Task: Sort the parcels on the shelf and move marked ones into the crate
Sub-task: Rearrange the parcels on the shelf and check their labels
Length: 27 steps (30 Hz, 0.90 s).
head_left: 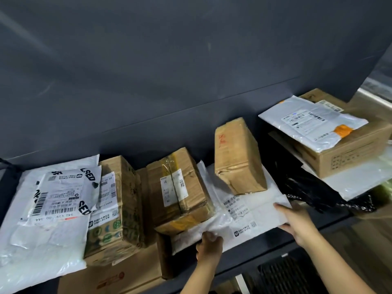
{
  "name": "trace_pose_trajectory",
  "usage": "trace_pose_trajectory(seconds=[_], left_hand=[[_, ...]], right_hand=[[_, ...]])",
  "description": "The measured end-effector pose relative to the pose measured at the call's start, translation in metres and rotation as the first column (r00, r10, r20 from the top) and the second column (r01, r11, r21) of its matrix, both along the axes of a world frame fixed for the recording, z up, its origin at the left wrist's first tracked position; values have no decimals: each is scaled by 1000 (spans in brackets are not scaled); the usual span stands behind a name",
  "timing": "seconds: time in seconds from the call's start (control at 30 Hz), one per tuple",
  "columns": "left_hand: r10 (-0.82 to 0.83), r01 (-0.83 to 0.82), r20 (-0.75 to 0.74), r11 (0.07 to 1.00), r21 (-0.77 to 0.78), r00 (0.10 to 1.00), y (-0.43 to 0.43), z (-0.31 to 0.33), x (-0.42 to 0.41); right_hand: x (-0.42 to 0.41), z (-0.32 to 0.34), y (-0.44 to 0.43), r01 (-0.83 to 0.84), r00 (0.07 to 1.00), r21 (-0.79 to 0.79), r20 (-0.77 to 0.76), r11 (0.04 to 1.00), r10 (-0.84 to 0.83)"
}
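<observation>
On the dark shelf (275, 249), below a plain grey wall, a row of parcels runs from nine o'clock to three o'clock. At the middle, near five o'clock, lies a flat white mailer (254, 211) with a printed label, its near edge at the shelf front. The person's left hand (209, 245) reaches up from six o'clock, fingers curled round the mailer's near edge. The right hand (297, 221), at four o'clock, holds the mailer's right corner, thumb on top and fingers along the edge.

A brown box with red writing (237, 158) stands upright on the far part of the mailer. At its nine o'clock side a taped brown box (180, 187) rests partly on the mailer's left end. Next to it sits a green-printed box (114, 204), and white plastic bags (42, 209) with barcode labels fill the far left. A flat carton (118, 276) lies under these at seven o'clock. A crumpled black bag (307, 187) lies just beside the mailer at three o'clock, and beyond it, at two o'clock, a large carton (350, 153) carries a grey mailer (311, 122).
</observation>
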<state>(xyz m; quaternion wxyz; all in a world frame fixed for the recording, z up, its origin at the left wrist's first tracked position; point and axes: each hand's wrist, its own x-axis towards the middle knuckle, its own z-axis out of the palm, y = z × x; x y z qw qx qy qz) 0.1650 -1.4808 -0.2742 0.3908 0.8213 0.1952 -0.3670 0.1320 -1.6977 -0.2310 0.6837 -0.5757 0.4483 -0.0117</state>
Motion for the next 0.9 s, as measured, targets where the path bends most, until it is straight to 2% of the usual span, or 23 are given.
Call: trace_pose_trajectory(seconds=[0.1, 0.23, 0.37, 0.47, 0.63, 0.9], left_hand=[[34, -34, 6, 998, -60, 999, -1, 2, -2], [114, -124, -68, 975, -183, 991, -4, 11, -8], [126, -149, -100, 950, -274, 987, -15, 16, -17], [69, -108, -120, 929, -353, 990, -25, 18, -21], [-21, -56, -154, 879, -474, 988, -37, 32, -19], [-209, 124, -103, 839, -530, 972, -49, 46, -25]], right_hand=[[2, 14, -1, -14, 1000, -68, -6, 998, 13], [1, 33, -1, -32, 999, -167, 26, 985, 36], [-2, 50, -2, -51, 997, -314, 32, 948, 65], [-5, 69, -2, -70, 997, -439, 8, 896, 81], [-12, 107, 4, -118, 993, -647, -63, 754, 102], [-22, 148, 14, -183, 983, -771, -128, 609, 134]])
